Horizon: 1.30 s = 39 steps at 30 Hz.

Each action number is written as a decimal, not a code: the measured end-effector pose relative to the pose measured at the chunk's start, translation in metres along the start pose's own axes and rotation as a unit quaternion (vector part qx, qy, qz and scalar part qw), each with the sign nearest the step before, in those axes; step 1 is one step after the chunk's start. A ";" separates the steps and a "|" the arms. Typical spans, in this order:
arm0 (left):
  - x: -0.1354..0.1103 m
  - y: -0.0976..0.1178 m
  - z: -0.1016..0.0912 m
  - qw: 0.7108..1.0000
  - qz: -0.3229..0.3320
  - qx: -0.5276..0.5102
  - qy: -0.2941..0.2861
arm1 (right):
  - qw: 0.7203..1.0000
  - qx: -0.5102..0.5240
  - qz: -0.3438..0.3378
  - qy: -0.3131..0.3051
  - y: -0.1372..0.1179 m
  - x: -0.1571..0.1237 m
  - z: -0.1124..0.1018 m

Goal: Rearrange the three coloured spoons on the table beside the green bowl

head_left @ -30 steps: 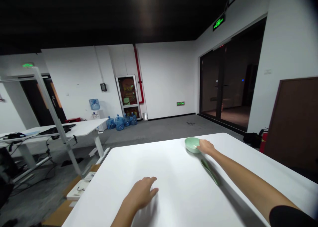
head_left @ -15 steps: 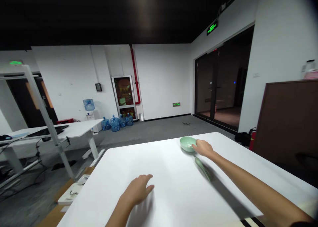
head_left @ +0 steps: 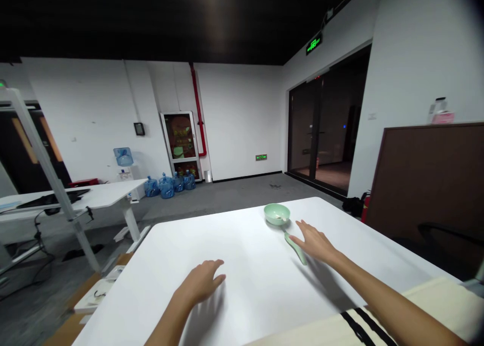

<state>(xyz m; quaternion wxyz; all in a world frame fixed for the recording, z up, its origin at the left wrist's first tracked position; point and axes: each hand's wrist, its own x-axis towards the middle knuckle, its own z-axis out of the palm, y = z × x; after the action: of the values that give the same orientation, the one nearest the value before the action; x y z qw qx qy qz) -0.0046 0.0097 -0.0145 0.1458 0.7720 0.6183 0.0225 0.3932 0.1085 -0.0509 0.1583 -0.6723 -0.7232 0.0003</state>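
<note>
A pale green bowl (head_left: 277,214) sits near the far edge of the white table (head_left: 245,265), with something small and pale inside it. A green spoon (head_left: 295,246) lies just in front of the bowl, its handle pointing toward me. My right hand (head_left: 314,242) hovers over the table beside the spoon, fingers stretched out and empty, a short way back from the bowl. My left hand (head_left: 200,281) rests flat on the table nearer to me, fingers extended, holding nothing.
A cream cloth with black stripes (head_left: 378,321) lies at the table's near right. A brown panel (head_left: 427,179) stands to the right. Another white desk (head_left: 75,197) and a metal frame are at the left. Blue water jugs (head_left: 166,184) line the far wall.
My right hand has let go of the bowl's rim and drawn back toward me, now beside the spoon. The view has shifted right. My left hand stays flat on the table.
</note>
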 end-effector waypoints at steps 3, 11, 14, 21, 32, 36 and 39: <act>-0.002 0.003 -0.002 1.000 -0.001 0.002 0.000 | 1.000 0.001 -0.011 -0.009 0.001 -0.002 0.007; -0.004 0.006 -0.006 1.000 -0.003 0.009 -0.007 | 1.000 0.007 -0.016 -0.022 0.001 -0.004 0.007; -0.004 0.005 -0.006 1.000 -0.004 0.008 -0.006 | 0.999 0.023 -0.020 -0.013 -0.001 -0.002 0.003; -0.004 0.005 -0.005 1.000 -0.002 -0.002 0.003 | 1.000 0.025 0.002 -0.001 -0.011 0.042 -0.018; 0.002 -0.002 -0.002 1.000 -0.012 -0.010 0.001 | 0.994 -0.020 0.095 -0.059 -0.024 0.140 0.011; 0.003 -0.002 -0.003 1.000 -0.007 -0.013 -0.001 | 0.991 -0.020 0.111 -0.076 -0.024 0.151 0.033; 0.004 -0.002 -0.003 1.000 -0.006 -0.014 -0.001 | 0.990 -0.021 0.117 -0.082 -0.023 0.156 0.044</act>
<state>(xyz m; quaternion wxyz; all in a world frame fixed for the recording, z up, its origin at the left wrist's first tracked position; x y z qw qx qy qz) -0.0062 0.0143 -0.0127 0.1573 0.7665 0.6220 0.0293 0.3537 0.2671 -0.0523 0.0832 -0.7530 -0.6500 0.0592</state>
